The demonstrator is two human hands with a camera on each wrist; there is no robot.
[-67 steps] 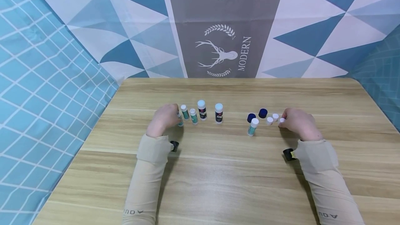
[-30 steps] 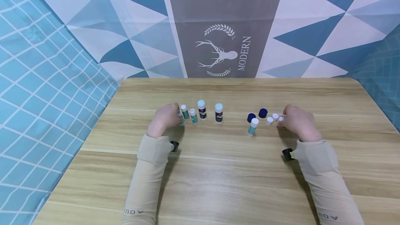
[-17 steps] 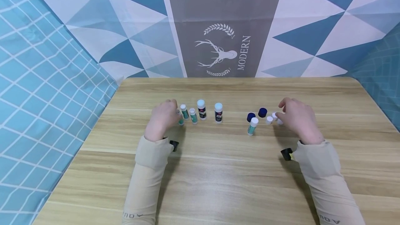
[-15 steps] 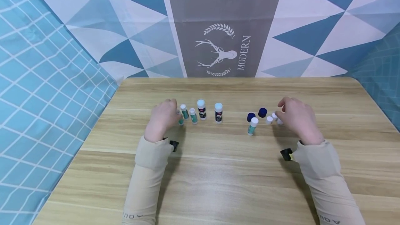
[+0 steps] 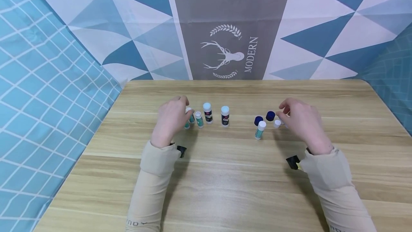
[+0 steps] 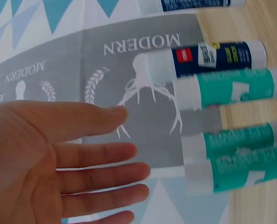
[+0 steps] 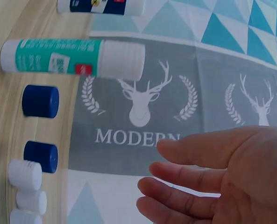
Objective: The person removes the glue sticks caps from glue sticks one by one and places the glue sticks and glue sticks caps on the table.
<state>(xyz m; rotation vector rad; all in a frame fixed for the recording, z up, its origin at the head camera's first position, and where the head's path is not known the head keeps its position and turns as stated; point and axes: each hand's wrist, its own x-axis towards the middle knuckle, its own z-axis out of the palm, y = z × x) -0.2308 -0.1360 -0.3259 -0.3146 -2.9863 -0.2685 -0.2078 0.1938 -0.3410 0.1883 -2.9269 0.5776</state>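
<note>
My left hand (image 5: 172, 119) is raised with its fingers extended and holds nothing. Close to its fingertips stand green-labelled glue sticks, one of them (image 6: 241, 86) nearest the navy-labelled glue stick (image 6: 213, 58). In the head view the hand partly covers two of the green ones. My right hand (image 5: 300, 119), its fingers loosely bent and clear of everything, hovers by small white caps (image 7: 25, 175) and two navy caps (image 7: 40, 101). Another green-labelled glue stick (image 5: 260, 130) stands upright left of that hand. Some white caps are hidden behind the right hand in the head view.
Two navy-labelled glue sticks, one of them (image 5: 225, 116) nearer the middle, stand between the hands. The wooden table (image 5: 222, 189) extends toward me. A patterned cloth (image 5: 231, 10) hangs behind its far edge.
My left hand has come off the outermost green glue stick, and its fingers have straightened. My right hand has left the white cap, lifted and shifted slightly left. The glue sticks look unmoved.
</note>
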